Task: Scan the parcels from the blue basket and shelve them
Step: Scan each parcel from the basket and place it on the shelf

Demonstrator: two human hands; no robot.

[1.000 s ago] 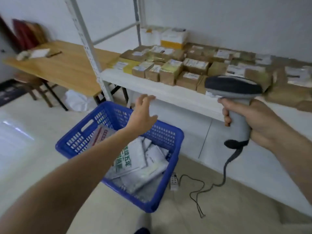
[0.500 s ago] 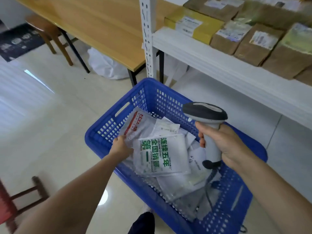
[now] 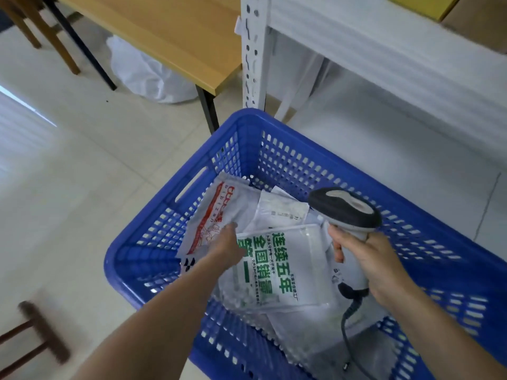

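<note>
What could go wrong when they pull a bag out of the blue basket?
1. The left hand rests where the red-print bag and the green-print bag overlap, so lifting one may drag the other along, and a bag might go unscanned.
2. The scanner in the right hand hangs its cable down into the blue basket over the bags; a lifted bag could snag it.

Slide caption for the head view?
Left hand touching a red-printed mailer in the blue basket, right hand gripping the barcode scanner above it.
</note>
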